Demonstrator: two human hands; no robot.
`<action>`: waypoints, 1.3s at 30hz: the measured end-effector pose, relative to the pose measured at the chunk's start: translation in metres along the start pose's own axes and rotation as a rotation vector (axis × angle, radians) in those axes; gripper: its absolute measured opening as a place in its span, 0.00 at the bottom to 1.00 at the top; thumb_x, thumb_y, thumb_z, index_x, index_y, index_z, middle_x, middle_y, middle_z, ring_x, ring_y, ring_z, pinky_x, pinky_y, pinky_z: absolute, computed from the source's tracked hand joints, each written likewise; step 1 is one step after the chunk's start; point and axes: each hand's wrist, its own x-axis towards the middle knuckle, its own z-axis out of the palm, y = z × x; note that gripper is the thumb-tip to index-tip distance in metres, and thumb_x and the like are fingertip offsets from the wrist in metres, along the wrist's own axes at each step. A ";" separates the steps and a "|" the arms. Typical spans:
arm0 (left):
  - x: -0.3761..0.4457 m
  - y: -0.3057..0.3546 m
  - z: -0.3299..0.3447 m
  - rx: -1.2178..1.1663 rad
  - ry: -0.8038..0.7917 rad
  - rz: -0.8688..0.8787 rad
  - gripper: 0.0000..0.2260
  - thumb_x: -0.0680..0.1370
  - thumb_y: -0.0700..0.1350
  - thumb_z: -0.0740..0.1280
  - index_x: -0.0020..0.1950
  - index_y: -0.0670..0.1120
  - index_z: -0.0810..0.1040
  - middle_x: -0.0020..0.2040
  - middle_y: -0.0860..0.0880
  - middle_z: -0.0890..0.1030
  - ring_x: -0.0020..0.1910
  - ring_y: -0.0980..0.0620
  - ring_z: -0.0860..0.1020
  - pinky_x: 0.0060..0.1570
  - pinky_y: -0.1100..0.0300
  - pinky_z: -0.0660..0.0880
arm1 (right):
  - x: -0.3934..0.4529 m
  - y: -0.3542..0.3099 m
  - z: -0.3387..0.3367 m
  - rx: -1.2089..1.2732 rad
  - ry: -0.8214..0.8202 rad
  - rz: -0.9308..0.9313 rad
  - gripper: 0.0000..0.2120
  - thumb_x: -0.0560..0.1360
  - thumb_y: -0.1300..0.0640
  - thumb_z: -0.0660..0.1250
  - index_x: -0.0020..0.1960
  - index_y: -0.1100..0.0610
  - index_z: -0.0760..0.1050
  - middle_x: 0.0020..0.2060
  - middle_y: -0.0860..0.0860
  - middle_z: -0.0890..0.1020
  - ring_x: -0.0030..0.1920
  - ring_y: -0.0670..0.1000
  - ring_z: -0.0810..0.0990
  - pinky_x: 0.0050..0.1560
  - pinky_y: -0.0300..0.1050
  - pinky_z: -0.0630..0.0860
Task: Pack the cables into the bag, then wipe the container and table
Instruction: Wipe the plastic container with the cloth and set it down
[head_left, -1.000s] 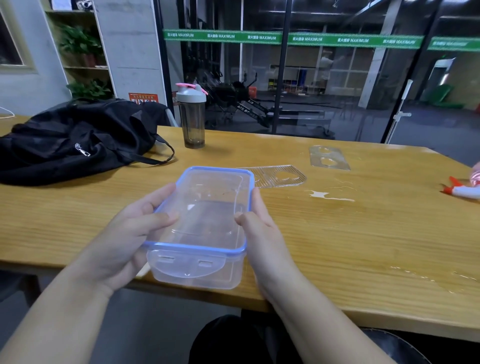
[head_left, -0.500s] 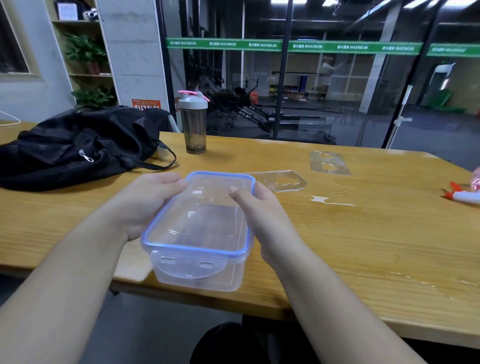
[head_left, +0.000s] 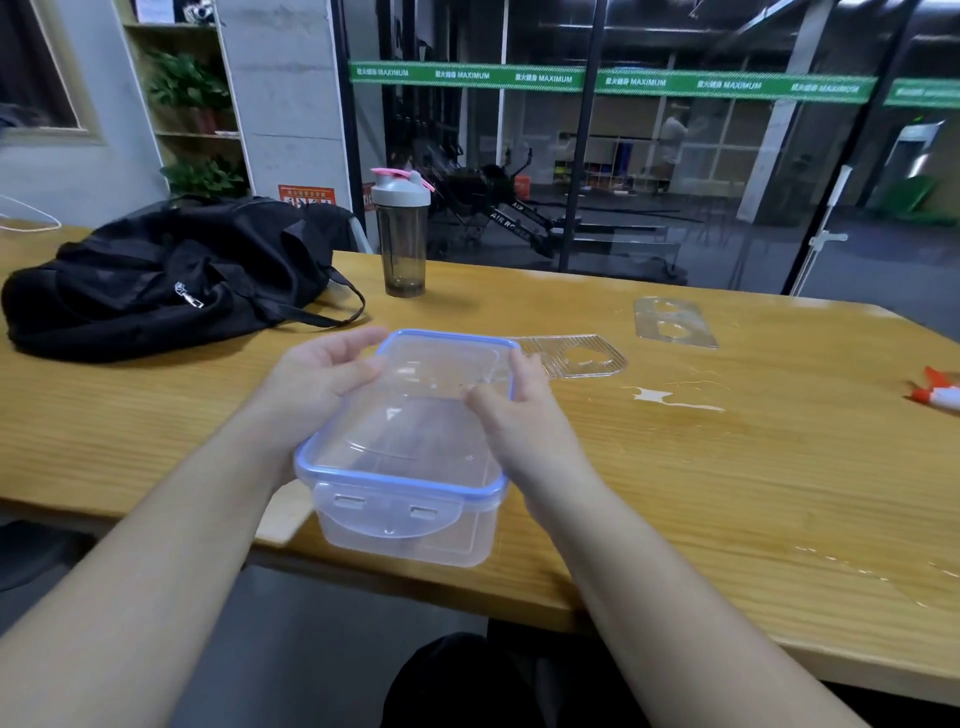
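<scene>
Across the frame in front of you runs the wooden desk (head_left: 675, 467), its near edge cutting under your forearms. On its far left lies the black bag (head_left: 171, 275), slumped, with a strap looping out toward the middle. Just right of the bag, near the back edge, stands a smoky shaker bottle (head_left: 402, 239) with a grey lid and pink clip. The clear container (head_left: 410, 447) with its blue-rimmed lid sits in your grip at the desk's near edge — its front end juts out past the edge, and the latch flap on that end faces you. Your left hand (head_left: 317, 389) curls round the container's left side, fingers bent over the far corner of the lid. Your right hand (head_left: 519, 410) clasps the right side, thumb on the lid and fingertips at the rim. Beyond the container lie two clear plastic trays — a ribbed one (head_left: 576, 356) just past it, a smooth one (head_left: 672, 323) farther back. A pale spill (head_left: 670, 397) marks the desk right of your right hand.
</scene>
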 end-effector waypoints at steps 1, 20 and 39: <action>-0.005 0.001 -0.002 0.000 -0.017 0.038 0.10 0.73 0.42 0.68 0.54 0.51 0.81 0.62 0.46 0.78 0.45 0.54 0.80 0.41 0.60 0.76 | -0.001 -0.001 -0.004 -0.010 0.029 -0.052 0.25 0.78 0.53 0.61 0.74 0.51 0.61 0.77 0.45 0.54 0.77 0.45 0.46 0.73 0.39 0.47; -0.049 -0.027 -0.039 0.541 -0.330 0.524 0.30 0.59 0.69 0.71 0.60 0.69 0.73 0.66 0.65 0.71 0.72 0.62 0.58 0.69 0.66 0.55 | -0.036 0.009 -0.013 -0.450 -0.169 -0.461 0.38 0.64 0.36 0.70 0.70 0.49 0.70 0.70 0.39 0.68 0.73 0.34 0.53 0.70 0.27 0.46; -0.059 -0.015 -0.031 0.478 -0.256 0.512 0.20 0.69 0.67 0.63 0.57 0.60 0.78 0.63 0.61 0.75 0.70 0.61 0.65 0.65 0.62 0.63 | -0.033 0.001 -0.024 -0.294 -0.187 -0.439 0.30 0.71 0.32 0.61 0.65 0.49 0.74 0.66 0.39 0.74 0.70 0.35 0.63 0.70 0.32 0.58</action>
